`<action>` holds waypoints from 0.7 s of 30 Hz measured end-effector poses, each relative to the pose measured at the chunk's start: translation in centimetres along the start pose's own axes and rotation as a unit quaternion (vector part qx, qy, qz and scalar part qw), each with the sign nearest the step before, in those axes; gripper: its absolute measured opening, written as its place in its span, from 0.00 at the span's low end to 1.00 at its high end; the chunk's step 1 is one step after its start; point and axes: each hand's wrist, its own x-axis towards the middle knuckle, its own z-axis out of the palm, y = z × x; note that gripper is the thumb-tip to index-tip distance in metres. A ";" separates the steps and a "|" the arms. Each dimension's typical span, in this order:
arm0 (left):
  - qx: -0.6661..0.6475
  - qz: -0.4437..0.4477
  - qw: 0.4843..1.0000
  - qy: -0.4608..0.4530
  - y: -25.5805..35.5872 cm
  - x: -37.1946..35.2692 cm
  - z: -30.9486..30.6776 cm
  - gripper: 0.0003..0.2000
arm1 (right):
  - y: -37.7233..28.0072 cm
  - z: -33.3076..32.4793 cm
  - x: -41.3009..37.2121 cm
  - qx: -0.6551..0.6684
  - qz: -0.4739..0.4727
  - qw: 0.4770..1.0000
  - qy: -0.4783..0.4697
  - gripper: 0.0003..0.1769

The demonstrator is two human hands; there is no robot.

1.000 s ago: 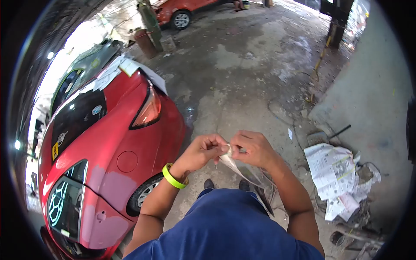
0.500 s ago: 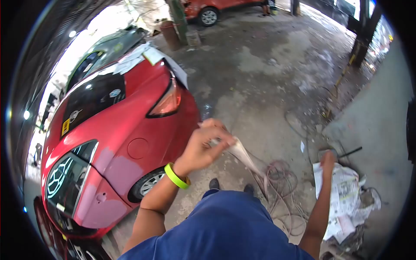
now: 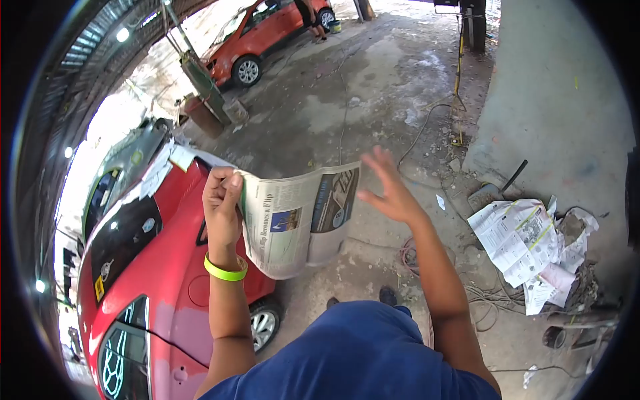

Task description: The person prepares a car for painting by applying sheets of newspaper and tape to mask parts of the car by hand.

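My left hand, with a lime-green wristband below it, pinches the left edge of a folded newspaper sheet between thumb and fingers. The sheet hangs in front of my body, its lower edge curling. My right hand is at the sheet's right edge, fingers spread and slightly blurred, apparently not gripping it. Behind and below the sheet on the left is the red car, with dull pinkish patches on its side.
Crumpled newspapers lie on the floor at right, beside a dustpan-like tool. Hoses and cables trail nearby. Farther off are an orange-red car, a rusty cylinder and a person's legs.
The view has turned right. The newspaper now hangs spread before me, held by my left hand. My right hand has come up from beside the floor papers to the sheet's right edge.
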 end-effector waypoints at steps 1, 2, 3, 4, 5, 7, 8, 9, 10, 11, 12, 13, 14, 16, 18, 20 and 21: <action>-0.012 0.004 1.000 -0.001 0.4 0.1 -0.5 0.05 | 1.6 0.7 1.9 0.046 0.027 0.997 -0.059 0.49; -0.024 0.004 1.000 0.007 0.7 0.1 -1.1 0.05 | 1.6 0.8 3.0 0.074 0.037 0.993 -0.087 0.45; -0.035 0.007 0.999 0.018 0.9 0.3 -1.5 0.05 | 1.1 0.7 4.0 0.102 0.048 0.987 -0.114 0.40; -0.048 0.009 0.998 0.033 1.1 0.0 -2.2 0.05 | 0.4 1.0 4.0 0.112 0.045 0.986 -0.112 0.32; -0.070 -0.001 0.997 0.038 1.3 -0.5 -3.1 0.05 | -0.2 1.4 4.4 0.123 0.044 0.985 -0.113 0.24; -0.087 -0.001 0.994 0.063 2.0 -1.5 -3.8 0.05 | -0.3 4.5 4.9 0.291 0.097 0.933 -0.188 0.24; -0.092 -0.002 0.993 0.077 2.5 -2.2 -4.2 0.05 | -0.3 6.4 4.7 0.373 0.126 0.891 -0.225 0.24; -0.096 0.002 0.991 0.098 2.7 -2.6 -4.8 0.04 | -0.3 7.9 4.6 0.366 0.137 0.886 -0.251 0.22; -0.079 0.004 0.989 0.128 3.3 -3.2 -5.8 0.04 | -0.3 9.2 4.8 0.357 0.144 0.881 -0.275 0.19; -0.065 0.006 0.986 0.156 3.7 -3.6 -6.8 0.04 | -0.1 9.9 5.0 0.346 0.150 0.877 -0.297 0.17; -0.055 0.006 0.981 0.185 3.9 -4.2 -8.0 0.04 | -0.8 9.8 4.7 0.373 0.140 0.876 -0.273 0.16; 0.010 0.007 0.980 0.200 4.0 -4.9 -10.1 0.05 | -2.2 9.0 4.3 0.398 0.132 0.873 -0.248 0.15; 0.038 0.003 0.977 0.210 4.0 -5.6 -11.6 0.06 | -3.4 8.0 4.0 0.423 0.126 0.870 -0.219 0.15; 0.037 0.003 0.973 0.229 3.6 -7.0 -13.7 0.06 | -5.0 6.1 4.2 0.400 0.112 0.881 -0.226 0.14; 0.035 0.012 0.965 0.261 3.0 -8.1 -14.2 0.06 | -5.2 5.7 4.6 0.381 0.096 0.893 -0.220 0.14; 0.029 0.020 0.959 0.281 2.3 -9.0 -14.6 0.06 | -5.2 5.9 4.7 0.366 0.080 0.905 -0.202 0.14; 0.024 0.014 0.953 0.301 2.3 -9.2 -13.7 0.06 | -5.7 5.8 4.7 0.383 0.086 0.899 -0.193 0.13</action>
